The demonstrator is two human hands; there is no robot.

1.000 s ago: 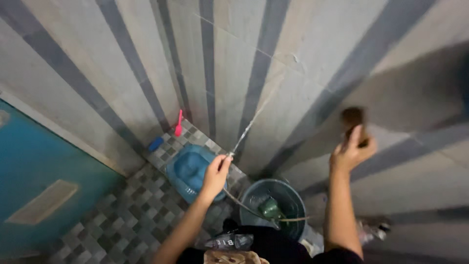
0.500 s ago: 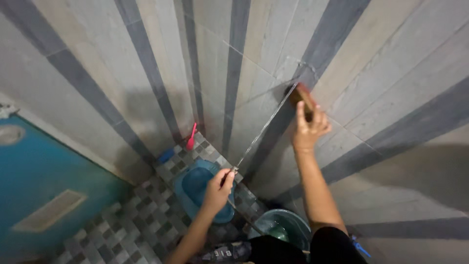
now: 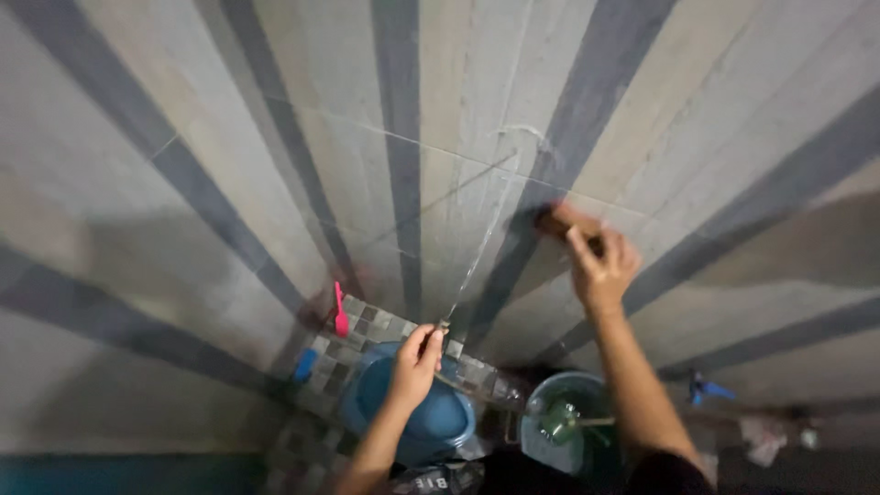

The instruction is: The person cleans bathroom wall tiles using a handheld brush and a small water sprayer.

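My left hand [image 3: 417, 359] grips a thin hose nozzle [image 3: 443, 326] that shoots a jet of water [image 3: 486, 240] up onto the striped grey tiled wall [image 3: 275, 137]. My right hand [image 3: 600, 266] is raised higher and presses a brown scrubbing brush [image 3: 559, 221] against the wet wall, just right of where the jet lands. The hose [image 3: 456, 382] trails down from the left hand toward the floor.
Below the hands a blue squat toilet pan [image 3: 449, 420] sits in a checkered tile floor [image 3: 367, 325]. A round bucket [image 3: 550, 394] holding a green scoop stands to its right. A pink brush [image 3: 339, 310] leans in the corner; a small blue object [image 3: 305, 364] lies beside it.
The view has swung right and the blue door has left the frame. My right hand slid the brush down and slightly right on the wall. The left hand keeps spraying.
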